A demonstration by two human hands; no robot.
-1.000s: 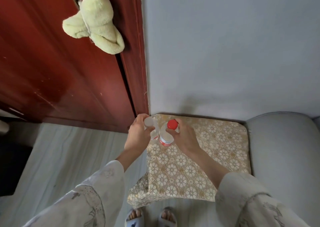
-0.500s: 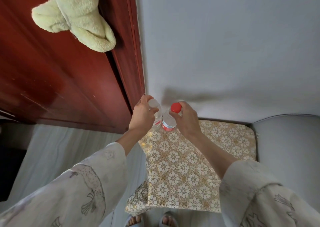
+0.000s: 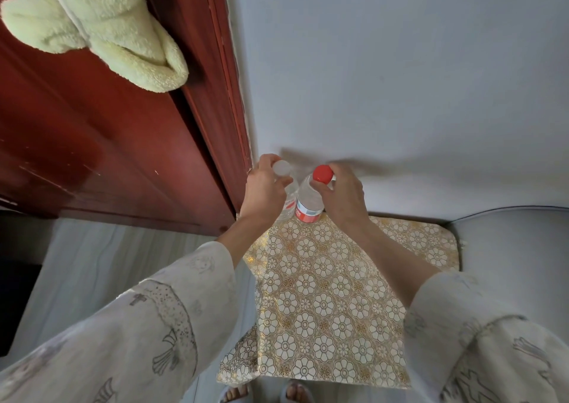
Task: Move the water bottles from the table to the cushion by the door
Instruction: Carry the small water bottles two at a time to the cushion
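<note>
Two clear water bottles stand upright and side by side at the far left corner of the gold flower-patterned cushion (image 3: 323, 294). My left hand (image 3: 264, 199) is wrapped around the white-capped bottle (image 3: 282, 168), most of which it hides. My right hand (image 3: 341, 199) grips the red-capped bottle (image 3: 309, 202) near its neck; the red label shows below. Whether the bottle bases rest on the cushion is hidden by my hands.
A dark red wooden door (image 3: 107, 143) stands left of the cushion, with a pale yellow towel (image 3: 101, 23) hanging on it. A pale wall (image 3: 400, 79) rises behind. A grey padded seat (image 3: 517, 248) adjoins the cushion on the right. My slippered feet (image 3: 264, 393) are on the light floor.
The view has tilted so the door and towel sit higher and closer. Both hands stay on the bottles at the cushion's far corner, now a little farther toward the wall.
</note>
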